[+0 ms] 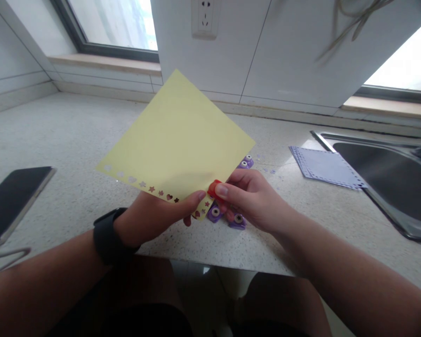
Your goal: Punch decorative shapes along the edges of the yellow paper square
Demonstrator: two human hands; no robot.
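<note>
My left hand (pixel 161 210) grips a yellow sheet of paper (pixel 182 131) near its lowest corner, thumb on top and fingers beneath. A row of small cut-outs, among them stars, hearts and flowers, runs along the sheet's lower left edge, with a few more by the bottom corner. At the lower right edge, my right hand (pixel 247 194) pinches a red craft punch (pixel 214 188), its thumb on top. The punch sits on the paper's edge. Purple craft punches (pixel 237 221) lie on the counter below and behind my right hand; the paper and hand partly hide them.
Punched lilac sheets (pixel 326 166) lie stacked at the right, touching the rim of a metal sink (pixel 382 187). A dark phone (pixel 16 201) and a pale cable (pixel 9 255) are at the left. Tiny paper bits (pixel 272 172) dot the speckled counter (pixel 73 135). A tiled wall stands behind.
</note>
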